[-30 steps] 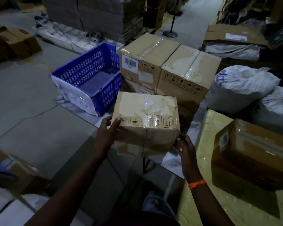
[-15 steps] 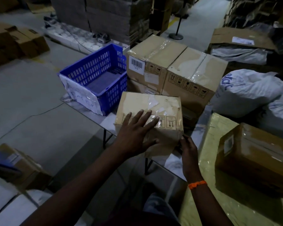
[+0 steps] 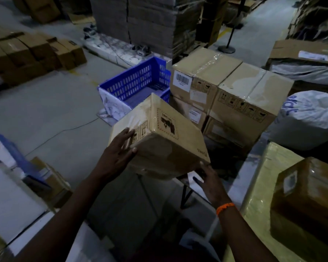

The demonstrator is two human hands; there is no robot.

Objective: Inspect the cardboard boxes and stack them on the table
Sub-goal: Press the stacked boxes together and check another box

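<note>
Tan taped cardboard box (image 3: 159, 140) — tilted, in mid-air

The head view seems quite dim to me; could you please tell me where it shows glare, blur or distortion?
Head view: dim overall, darkest along the bottom edge; glare on the tape of the stacked boxes and on the held box; the white carton at lower left is soft; wide-angle bending tilts the far pallet stacks.

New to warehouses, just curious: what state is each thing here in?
Held box: taped shut, tilted, in the air.
Left hand: fingers flat against the box's side.
Right hand: under the box's lower corner, grip unclear.
Blue crate: upright, looks empty.
Stacked boxes: taped shut, two layers.
White sack: full, lying down.
</note>
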